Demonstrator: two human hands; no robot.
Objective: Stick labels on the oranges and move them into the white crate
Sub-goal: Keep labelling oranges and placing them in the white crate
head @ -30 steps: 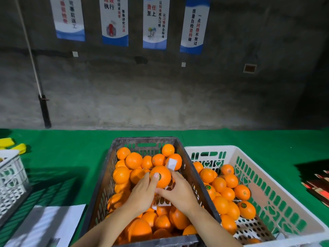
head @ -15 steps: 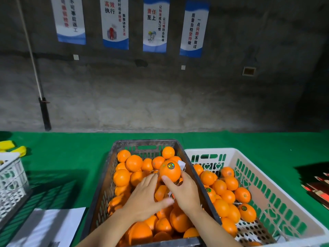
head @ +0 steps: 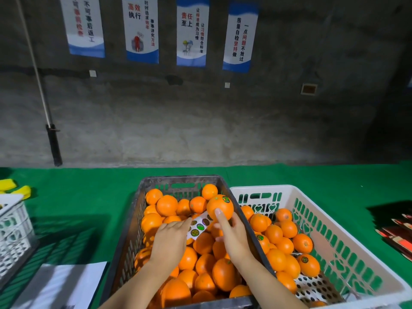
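the right hand [head: 234,237] grasps a round orange with a green sticker [head: 219,207], thumb on its near face, raised over the far right part of the dark grey slotted plastic crate [head: 133,219], close to the rim shared with the white slotted plastic crate [head: 263,188]. the left hand [head: 171,239] reaches with fairly straight fingers to a white sheet of round green stickers [head: 199,226] lying between the hands; i cannot tell whether it pinches the sheet or only touches it.

by my judgement much is left: the white crate holds a loose layer of oranges, a few showing labels, while the dark crate is heaped with bare fruit. this orange looks labelled and only needs moving right.

the crates stand just beside each other on the green table cover [head: 78,197], so only the two rims need clearing. bare perforated floor shows at the white crate's near end.
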